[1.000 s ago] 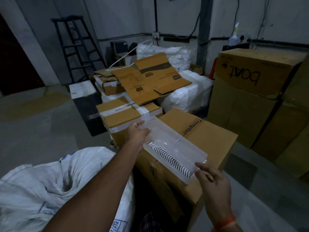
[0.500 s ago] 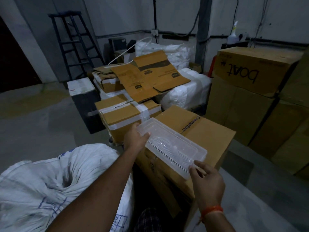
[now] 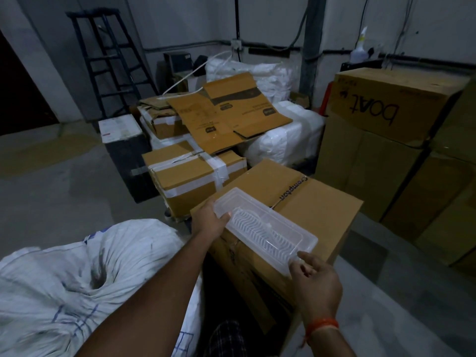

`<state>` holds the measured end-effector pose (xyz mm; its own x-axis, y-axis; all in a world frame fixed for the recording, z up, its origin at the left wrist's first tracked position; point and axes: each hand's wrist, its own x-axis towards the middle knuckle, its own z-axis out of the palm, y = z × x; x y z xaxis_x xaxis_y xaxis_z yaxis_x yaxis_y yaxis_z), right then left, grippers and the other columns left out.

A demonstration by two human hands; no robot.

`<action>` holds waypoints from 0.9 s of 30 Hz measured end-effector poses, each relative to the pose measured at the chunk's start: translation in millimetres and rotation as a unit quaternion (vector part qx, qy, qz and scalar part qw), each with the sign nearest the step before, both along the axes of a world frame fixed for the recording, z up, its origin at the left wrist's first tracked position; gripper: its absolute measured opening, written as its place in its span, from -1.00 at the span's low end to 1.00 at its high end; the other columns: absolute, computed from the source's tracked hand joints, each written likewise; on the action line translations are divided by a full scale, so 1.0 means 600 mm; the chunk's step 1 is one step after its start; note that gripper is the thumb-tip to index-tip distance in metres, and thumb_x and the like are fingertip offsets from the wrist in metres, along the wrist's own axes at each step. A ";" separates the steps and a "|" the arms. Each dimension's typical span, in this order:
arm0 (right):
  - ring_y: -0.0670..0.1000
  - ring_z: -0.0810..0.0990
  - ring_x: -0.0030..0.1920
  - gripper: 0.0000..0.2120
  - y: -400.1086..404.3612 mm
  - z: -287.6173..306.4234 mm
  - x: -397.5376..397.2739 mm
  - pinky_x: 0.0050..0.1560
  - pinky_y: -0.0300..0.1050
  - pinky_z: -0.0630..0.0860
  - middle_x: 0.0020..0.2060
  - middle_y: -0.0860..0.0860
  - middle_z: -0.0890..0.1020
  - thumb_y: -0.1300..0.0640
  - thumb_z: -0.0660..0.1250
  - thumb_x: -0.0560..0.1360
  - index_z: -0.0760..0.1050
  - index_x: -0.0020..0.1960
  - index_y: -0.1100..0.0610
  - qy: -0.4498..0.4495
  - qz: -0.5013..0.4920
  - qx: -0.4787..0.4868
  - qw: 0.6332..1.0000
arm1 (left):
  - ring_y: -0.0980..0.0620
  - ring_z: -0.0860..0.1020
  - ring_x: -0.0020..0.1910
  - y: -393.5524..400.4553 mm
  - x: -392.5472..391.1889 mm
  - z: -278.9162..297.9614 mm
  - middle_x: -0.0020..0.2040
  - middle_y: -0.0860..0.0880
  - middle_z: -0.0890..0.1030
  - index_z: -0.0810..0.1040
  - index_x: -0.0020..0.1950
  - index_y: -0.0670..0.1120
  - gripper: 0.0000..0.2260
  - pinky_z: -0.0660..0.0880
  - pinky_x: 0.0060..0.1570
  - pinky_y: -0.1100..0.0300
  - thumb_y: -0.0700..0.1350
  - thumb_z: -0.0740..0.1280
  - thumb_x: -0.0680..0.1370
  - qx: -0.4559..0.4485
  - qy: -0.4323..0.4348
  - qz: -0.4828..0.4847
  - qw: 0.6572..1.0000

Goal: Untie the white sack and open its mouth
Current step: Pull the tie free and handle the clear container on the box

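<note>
A large white woven sack point(image 3: 77, 274) lies at the lower left, its cloth gathered into a puckered knot near its middle. Both hands are off it. My left hand point(image 3: 210, 221) grips the far end of a clear plastic tray point(image 3: 265, 233). My right hand point(image 3: 313, 276) holds the tray's near end with thumb and fingers. The tray rests flat on the top of a brown cardboard box point(image 3: 316, 210) to the right of the sack.
Taped cardboard boxes point(image 3: 190, 176), flattened cartons point(image 3: 226, 112) and white wrapped bundles point(image 3: 283, 140) crowd the middle. Tall stacked boxes point(image 3: 386, 119) fill the right side. A black stepladder point(image 3: 110, 63) stands at the back left. Bare concrete floor point(image 3: 51, 181) stretches to the left.
The tray has come down from a tilted hold to lie flat on the brown box. Both hands have stayed on its ends.
</note>
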<state>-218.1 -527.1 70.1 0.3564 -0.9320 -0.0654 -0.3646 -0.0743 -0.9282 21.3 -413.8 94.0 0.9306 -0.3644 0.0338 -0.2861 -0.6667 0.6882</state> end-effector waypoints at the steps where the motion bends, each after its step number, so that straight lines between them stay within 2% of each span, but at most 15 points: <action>1: -0.14 0.62 -0.13 -0.80 0.001 0.000 0.000 -0.02 -0.23 0.56 0.03 -0.01 0.68 0.02 0.50 0.44 0.69 0.06 -0.09 -0.003 0.002 0.004 1.000 | -0.17 0.58 0.36 -0.001 0.002 -0.001 0.38 -0.10 0.62 0.46 0.51 -0.05 -0.42 0.53 0.29 -0.02 0.11 0.48 0.55 -0.004 0.006 0.000 1.000; 5: -0.26 0.60 -0.21 -0.85 0.006 0.000 -0.006 -0.10 -0.25 0.56 -0.03 -0.03 0.68 0.03 0.53 0.44 0.67 0.00 -0.12 -0.022 0.018 0.018 0.999 | -0.18 0.58 0.36 -0.005 0.015 -0.007 0.37 -0.12 0.63 0.48 0.50 -0.08 -0.41 0.54 0.33 -0.08 0.06 0.53 0.52 -0.028 0.046 0.010 0.998; 7: -0.23 0.63 -0.21 -0.86 0.007 0.000 -0.009 -0.13 -0.25 0.55 -0.08 -0.04 0.70 0.06 0.54 0.43 0.66 -0.04 -0.12 -0.037 0.025 0.031 0.999 | -0.18 0.58 0.35 -0.006 0.021 -0.009 0.36 -0.11 0.63 0.49 0.50 -0.08 -0.43 0.54 0.34 -0.07 0.00 0.53 0.52 -0.036 0.063 0.029 0.997; 10: -0.18 0.65 -0.17 -0.86 0.000 0.005 -0.009 -0.16 -0.22 0.57 -0.15 -0.06 0.71 0.10 0.52 0.46 0.63 -0.10 -0.14 -0.083 0.036 0.059 0.994 | -0.18 0.59 0.30 -0.009 0.032 -0.007 0.35 -0.11 0.62 0.51 0.47 -0.04 -0.50 0.56 0.29 -0.07 -0.04 0.50 0.54 -0.010 0.030 0.039 0.999; 14: -0.17 0.61 -0.05 -0.86 -0.033 0.018 0.003 -0.31 -0.36 0.53 -0.04 -0.11 0.66 0.11 0.45 0.54 0.64 0.08 -0.06 -0.173 0.040 0.122 0.976 | -0.13 0.57 0.30 -0.030 0.059 0.009 0.41 -0.07 0.55 0.54 0.42 0.09 -0.61 0.55 0.30 -0.04 -0.10 0.43 0.59 -0.002 0.002 -0.012 1.000; 16: -0.07 0.61 0.05 -0.82 -0.051 0.021 0.013 -0.24 -0.28 0.54 0.05 -0.06 0.65 0.09 0.44 0.55 0.66 0.14 0.00 -0.180 0.043 0.142 0.972 | -0.12 0.55 0.36 -0.046 0.075 0.017 0.44 -0.05 0.55 0.56 0.38 0.12 -0.66 0.54 0.32 -0.03 -0.13 0.38 0.62 0.018 0.006 -0.052 0.998; 19: -0.11 0.60 0.01 -0.89 -0.071 0.021 0.025 -0.19 -0.20 0.54 -0.03 -0.11 0.65 0.14 0.41 0.57 0.65 0.05 -0.02 -0.180 0.053 0.172 0.967 | -0.11 0.48 0.47 -0.065 0.088 0.018 0.49 -0.05 0.54 0.63 0.30 0.03 -0.72 0.51 0.31 0.05 -0.23 0.29 0.67 0.039 0.038 -0.086 0.995; 22: -0.15 0.57 -0.01 -0.85 -0.083 0.013 0.031 -0.10 -0.15 0.55 -0.08 -0.12 0.64 0.20 0.39 0.57 0.65 -0.02 -0.04 -0.169 0.050 0.176 0.968 | -0.12 0.44 0.51 -0.072 0.095 0.007 0.52 -0.07 0.50 0.66 0.24 0.02 -0.69 0.47 0.20 0.11 -0.30 0.23 0.68 0.016 0.070 -0.075 0.995; 24: -0.09 0.61 -0.01 -0.84 -0.085 0.006 0.031 0.04 0.00 0.61 -0.07 -0.08 0.66 0.22 0.39 0.57 0.66 -0.03 -0.02 -0.167 0.046 0.171 0.970 | -0.14 0.42 0.51 -0.073 0.096 -0.001 0.53 -0.08 0.49 0.67 0.23 0.02 -0.68 0.46 0.22 0.09 -0.31 0.22 0.68 -0.008 0.085 -0.062 0.994; 27: 0.02 0.65 0.02 -0.86 -0.085 -0.005 0.031 0.09 0.16 0.65 -0.05 -0.03 0.69 0.20 0.41 0.55 0.68 -0.01 -0.02 -0.159 0.037 0.169 0.972 | -0.14 0.40 0.53 -0.070 0.093 -0.003 0.53 -0.08 0.48 0.67 0.25 -0.01 -0.72 0.47 0.30 0.03 -0.27 0.25 0.69 -0.049 0.114 -0.047 0.991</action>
<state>-199.5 -578.0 67.4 0.4733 -0.8478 -0.2393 -0.0596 0.2402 -0.9689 77.0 -455.8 92.4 0.8801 -0.4554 -0.1342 -0.1733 -0.5713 0.8023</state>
